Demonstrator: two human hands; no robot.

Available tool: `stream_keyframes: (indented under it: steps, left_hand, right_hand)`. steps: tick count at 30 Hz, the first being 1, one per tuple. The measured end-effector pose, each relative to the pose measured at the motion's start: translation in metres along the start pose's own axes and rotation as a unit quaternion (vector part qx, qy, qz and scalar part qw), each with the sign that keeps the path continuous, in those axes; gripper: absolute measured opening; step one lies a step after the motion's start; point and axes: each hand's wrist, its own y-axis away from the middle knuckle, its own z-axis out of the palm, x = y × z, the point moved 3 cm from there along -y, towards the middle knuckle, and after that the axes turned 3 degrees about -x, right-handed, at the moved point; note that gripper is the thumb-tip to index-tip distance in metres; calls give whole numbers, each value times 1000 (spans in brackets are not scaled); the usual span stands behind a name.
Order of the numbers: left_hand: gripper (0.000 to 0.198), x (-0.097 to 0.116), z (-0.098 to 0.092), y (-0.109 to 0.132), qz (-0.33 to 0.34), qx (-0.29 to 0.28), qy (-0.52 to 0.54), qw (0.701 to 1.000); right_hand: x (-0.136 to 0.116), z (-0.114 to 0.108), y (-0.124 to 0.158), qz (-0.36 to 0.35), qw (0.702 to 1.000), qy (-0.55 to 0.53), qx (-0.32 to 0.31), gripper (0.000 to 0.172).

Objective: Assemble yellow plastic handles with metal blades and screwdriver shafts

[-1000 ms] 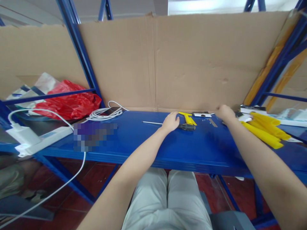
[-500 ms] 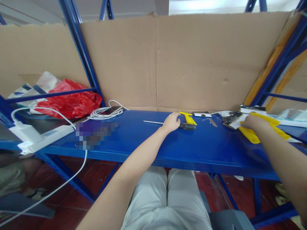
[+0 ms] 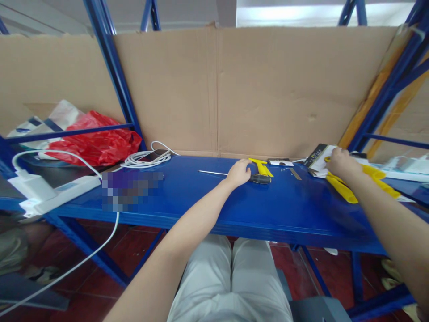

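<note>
My left hand [image 3: 239, 173] lies over a screwdriver [image 3: 260, 179], its fingers curled across the place where the metal shaft meets the black handle. Just beyond the fingertips is a yellow T-shaped tool [image 3: 261, 167]. At the right, my right hand [image 3: 343, 163] grips a black-and-white printed packet [image 3: 320, 160], tilted up off the bench. Yellow tool handles [image 3: 342, 188] lie under and beside that wrist; the hand partly covers them. Between the hands lies a thin flat metal strip [image 3: 295, 173] with tiny loose bits near it.
The blue bench [image 3: 201, 201] backs onto a cardboard panel [image 3: 167, 89]. A small white-and-black box [image 3: 280, 162] stands at the back. At left are a power strip [image 3: 67, 194], a coiled white cable [image 3: 145, 159] and a red plastic bag [image 3: 97, 138]. Blue posts flank the bench.
My right hand has risen slightly and shifted left, and the packet now tilts more upright. My left hand stays over the screwdriver.
</note>
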Motion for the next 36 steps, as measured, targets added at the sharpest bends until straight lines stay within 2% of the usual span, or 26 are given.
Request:
stream_keyframes:
  steps: [4,8,11,14,18,22,25,28,31,34,36]
  left_hand:
    - [38,0,1,-1,7,14,10,1000]
    - [42,4,-2,1,9,32,38,999]
    - [46,7,-5,3,2,47,61,997]
    - [44,10,-6,3,-15,63,92,994]
    - [33,11,-7,1,-40,82,127,988]
    - [21,9,-14,3,-89,136,78,984]
    - [19,7,-18,5,-120,147,58,980]
    - [21,7,-20,5,-138,131,88,978]
    - [27,9,-20,2,-113,112,188,969]
    - [32,12,-17,0,-110,66,322,938]
    - [30,11,-12,0,-153,5,382,912]
  right_hand:
    - [-44,-26,-5,-58,991,-105,63,46]
    - [-98,-34,-8,-126,949,-259,128,49]
    - [-136,-28,-4,-157,926,-326,109,49]
    - [-161,-16,8,-173,912,-365,77,49]
    - [-170,4,23,-154,896,-414,46,46]
    - [-170,21,30,-136,859,-493,8,52]
    - [-175,28,34,-129,832,-540,-20,59]
    - [-181,30,38,-146,818,-555,-21,62]
    - [-182,29,40,-165,825,-540,0,60]
    - [-180,29,40,-177,836,-519,8,59]
    - [-180,28,41,-180,839,-514,9,59]
